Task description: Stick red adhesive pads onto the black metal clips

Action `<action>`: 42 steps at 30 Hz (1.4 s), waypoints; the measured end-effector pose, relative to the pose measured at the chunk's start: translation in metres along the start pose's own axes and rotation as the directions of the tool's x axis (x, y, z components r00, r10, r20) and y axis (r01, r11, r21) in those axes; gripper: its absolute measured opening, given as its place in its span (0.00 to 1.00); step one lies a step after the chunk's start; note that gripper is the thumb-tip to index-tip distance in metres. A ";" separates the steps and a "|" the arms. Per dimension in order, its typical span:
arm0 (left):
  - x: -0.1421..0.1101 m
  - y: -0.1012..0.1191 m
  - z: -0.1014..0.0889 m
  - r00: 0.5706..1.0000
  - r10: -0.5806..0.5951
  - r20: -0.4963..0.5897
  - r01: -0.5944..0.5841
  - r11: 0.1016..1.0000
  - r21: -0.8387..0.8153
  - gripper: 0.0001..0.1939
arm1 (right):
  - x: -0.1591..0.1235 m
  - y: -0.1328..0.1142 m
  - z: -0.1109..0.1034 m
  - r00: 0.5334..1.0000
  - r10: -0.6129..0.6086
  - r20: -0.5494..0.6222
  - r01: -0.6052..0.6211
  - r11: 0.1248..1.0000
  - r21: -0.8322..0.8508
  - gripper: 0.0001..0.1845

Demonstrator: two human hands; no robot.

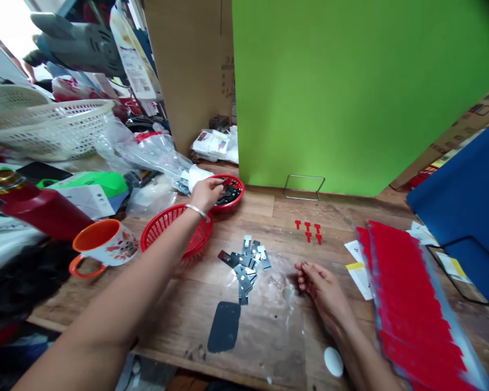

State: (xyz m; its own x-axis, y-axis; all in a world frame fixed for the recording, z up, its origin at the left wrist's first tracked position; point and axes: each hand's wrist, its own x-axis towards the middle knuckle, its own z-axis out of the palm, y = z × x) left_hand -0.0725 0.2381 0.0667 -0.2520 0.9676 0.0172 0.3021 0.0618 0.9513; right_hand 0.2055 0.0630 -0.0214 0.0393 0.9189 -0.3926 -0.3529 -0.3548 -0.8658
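Note:
My left hand (208, 194) reaches over the rim of a small red basket (241, 196) that holds black parts (231, 192). Its fingers are closed together, and whatever lies between them is hidden. Near the middle of the wooden table, my right hand (315, 279) rests with thumb and fingers pinched; I cannot make out anything in them. To its left lies a loose pile of flat dark metal pieces (246, 263). Several small red T-shaped pieces (308, 227) lie beyond the right hand. A larger red basket (158, 228) stands under my left forearm.
On the left stand an orange-rimmed mug (120, 244), a red bottle (49, 212) and plastic bags (146, 152). A dark flat pad (224, 327) lies near the front edge. Red sheets in plastic (407, 293) lie right, a wire frame (305, 187) before the green board (330, 92).

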 end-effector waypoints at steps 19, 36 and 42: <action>-0.085 -0.072 0.049 0.926 0.039 0.374 -0.285 0.722 0.630 0.17 | -0.014 0.009 0.004 0.995 -0.095 0.019 0.097 0.965 -0.245 0.15; -0.154 -0.020 0.068 0.724 0.300 0.621 -0.560 0.782 0.274 0.15 | -0.018 0.001 0.007 0.907 -0.409 0.104 0.399 0.751 -0.526 0.13; -0.184 -0.027 0.091 0.722 0.209 0.660 -0.554 0.746 0.370 0.12 | -0.012 0.004 -0.004 0.806 -0.531 0.262 0.518 0.418 -0.746 0.07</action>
State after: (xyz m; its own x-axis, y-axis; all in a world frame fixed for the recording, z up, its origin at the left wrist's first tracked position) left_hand 0.0488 0.0802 0.0095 0.4880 0.8728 0.0082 0.7050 -0.3997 0.5859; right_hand 0.2067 0.0493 -0.0215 -0.0260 0.9741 0.2248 0.5707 0.1991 -0.7967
